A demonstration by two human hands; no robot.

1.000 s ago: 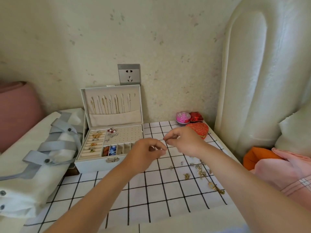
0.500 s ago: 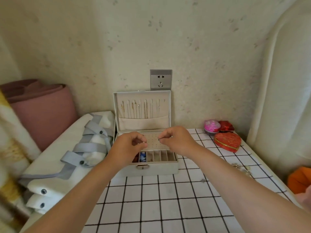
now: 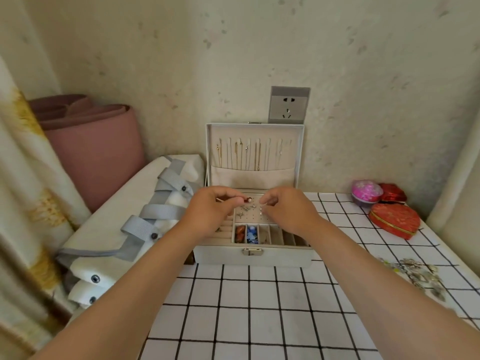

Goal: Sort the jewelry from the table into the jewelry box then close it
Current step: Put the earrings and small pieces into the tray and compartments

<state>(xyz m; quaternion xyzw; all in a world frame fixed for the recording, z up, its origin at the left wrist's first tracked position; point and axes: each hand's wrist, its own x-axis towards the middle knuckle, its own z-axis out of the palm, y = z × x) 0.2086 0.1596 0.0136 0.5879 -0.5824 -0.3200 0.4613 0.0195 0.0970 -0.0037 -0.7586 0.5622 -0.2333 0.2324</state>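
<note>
**A:** Where is the earring lying from your hands?

**B:** Your right hand [image 3: 288, 209] is pinching a tiny stud [image 3: 260, 209] just above the perforated earring panel [image 3: 253, 216] of the open jewelry box [image 3: 253, 253]; the panel is lying directly below. Your left hand [image 3: 215, 207], equally near, is pinching a pearl-tipped piece [image 3: 248, 200].

**A:** What is differing from half a second ago?

**B:** Both hands are sitting lower and closer together over the panel. Loose jewelry [image 3: 420, 279] is waiting on the bench [image 3: 259, 320], far right.
</note>
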